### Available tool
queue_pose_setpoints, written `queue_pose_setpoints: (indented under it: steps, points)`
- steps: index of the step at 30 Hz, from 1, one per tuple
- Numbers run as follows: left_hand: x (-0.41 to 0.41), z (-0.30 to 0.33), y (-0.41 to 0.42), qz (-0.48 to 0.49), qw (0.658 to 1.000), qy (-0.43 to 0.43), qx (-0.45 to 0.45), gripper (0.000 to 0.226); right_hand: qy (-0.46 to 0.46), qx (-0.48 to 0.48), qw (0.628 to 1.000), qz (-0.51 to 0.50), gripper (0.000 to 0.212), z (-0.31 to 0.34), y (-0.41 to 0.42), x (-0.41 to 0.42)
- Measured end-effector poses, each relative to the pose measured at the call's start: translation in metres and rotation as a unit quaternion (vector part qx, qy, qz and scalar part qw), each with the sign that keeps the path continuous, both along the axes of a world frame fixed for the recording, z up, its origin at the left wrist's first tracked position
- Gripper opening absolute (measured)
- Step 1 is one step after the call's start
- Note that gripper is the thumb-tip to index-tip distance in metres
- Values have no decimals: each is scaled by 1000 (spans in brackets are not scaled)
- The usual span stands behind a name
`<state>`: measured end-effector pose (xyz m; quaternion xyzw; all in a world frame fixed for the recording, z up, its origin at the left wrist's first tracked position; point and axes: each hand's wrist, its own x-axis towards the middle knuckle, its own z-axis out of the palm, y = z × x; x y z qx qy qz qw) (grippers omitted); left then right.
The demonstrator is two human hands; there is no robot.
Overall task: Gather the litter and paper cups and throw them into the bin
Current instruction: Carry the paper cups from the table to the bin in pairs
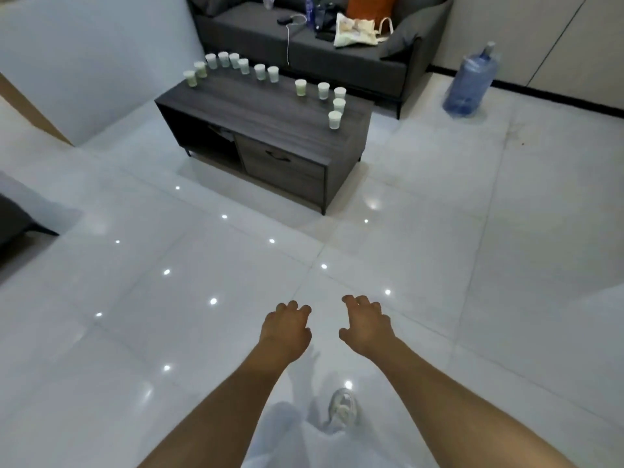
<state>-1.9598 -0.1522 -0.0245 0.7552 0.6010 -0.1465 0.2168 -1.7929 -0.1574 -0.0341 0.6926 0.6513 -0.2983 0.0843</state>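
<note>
Several white and pale green paper cups (300,87) stand upright along the back and right edges of a dark grey coffee table (270,109) ahead of me. My left hand (286,327) and my right hand (366,325) are stretched out in front of me over the floor, palms down, fingers loosely curled, holding nothing. Both hands are well short of the table. No bin is in view.
A dark grey sofa (354,59) behind the table carries a tote bag (354,32), bottles, a cable and an orange cushion. A large blue water jug (471,84) stands on the floor at the right. Glossy white floor tiles (472,265) stretch between me and the table.
</note>
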Motion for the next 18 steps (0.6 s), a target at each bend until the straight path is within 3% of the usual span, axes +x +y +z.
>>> queue_pose_setpoints:
  steps: [8, 18]
  points:
    - [-9, -5, 139, 39, 999, -14, 6, 45, -9, -11, 999, 28, 63, -4, 152, 4]
    - [-21, -5, 352, -6, 999, -22, 33, 44, 10, 3, 1000, -10, 65, 2, 348, -15]
